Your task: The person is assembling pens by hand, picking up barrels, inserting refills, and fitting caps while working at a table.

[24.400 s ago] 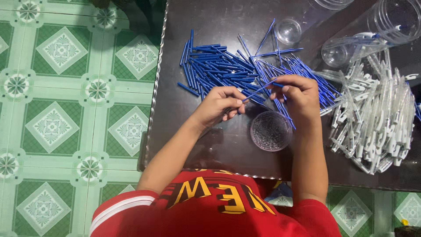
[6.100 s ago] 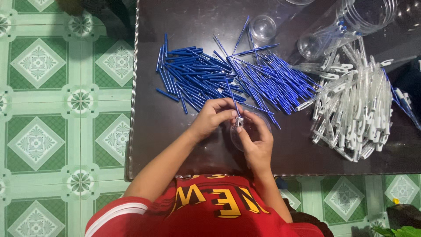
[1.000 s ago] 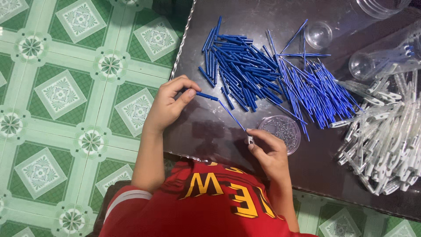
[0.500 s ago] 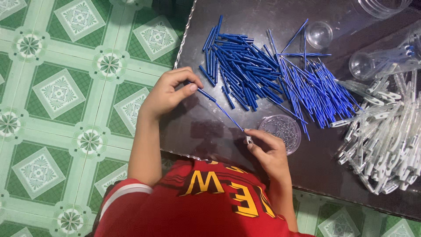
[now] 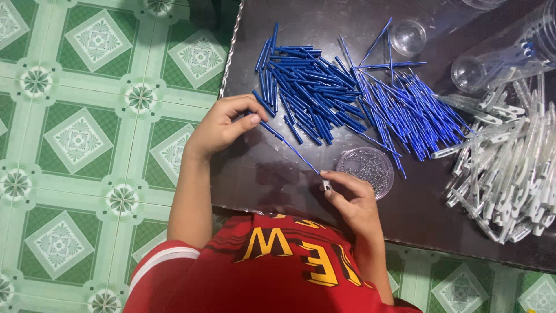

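The left hand (image 5: 223,126) pinches the thick end of a thin blue plastic pen refill (image 5: 288,143), which slants across the dark glossy tabletop (image 5: 272,179) toward the person. The right hand (image 5: 351,197) grips the refill's narrow tip between thumb and forefinger, with a small silvery piece (image 5: 327,185) at the fingertips; whether that piece is fitted on the tip cannot be told. The held refill lies just in front of a large loose heap of blue plastic refills (image 5: 341,98), nearer the person than the heap. A small round clear dish of tiny metal bits (image 5: 365,169) sits just beside the right hand, at the heap's near edge. Right of the heap lies a pile of clear and white plastic pen barrels (image 5: 509,168). Beyond the heap stand a small clear cup (image 5: 407,36) and a clear jar lying on its side (image 5: 504,58). Left of the tabletop runs a green patterned tile floor (image 5: 87,139).
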